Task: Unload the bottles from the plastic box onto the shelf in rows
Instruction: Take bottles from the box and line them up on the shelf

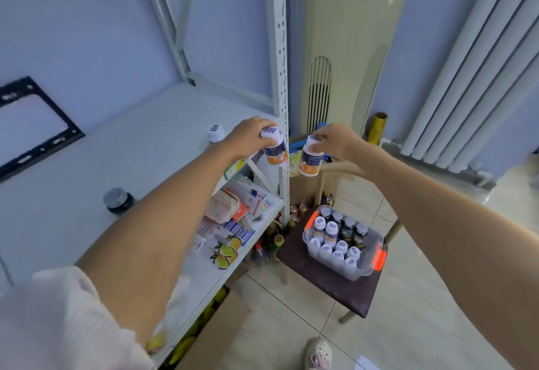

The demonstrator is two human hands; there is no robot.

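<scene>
White metal shelving [163,124] filled the left half of the frame, its perforated upright [280,78] rising through the centre. Just left of that upright, the left hand [248,136] gripped a white-capped bottle with an orange label [274,148] by its top, fingers curled round the cap, holding it at the shelf's front corner. Just right of the upright, the right hand [335,142] held a second matching bottle [311,155] the same way, tilted slightly, in the air off the shelf. One more white-capped bottle [216,133] stood on the shelf behind the left hand, and a dark jar [118,200] sat nearer the lower left. At lower right of centre, the clear plastic box with orange latches [364,270] rested on a dark-seated chair [344,288], packed with upright bottles in white and dark kinds.
</scene>
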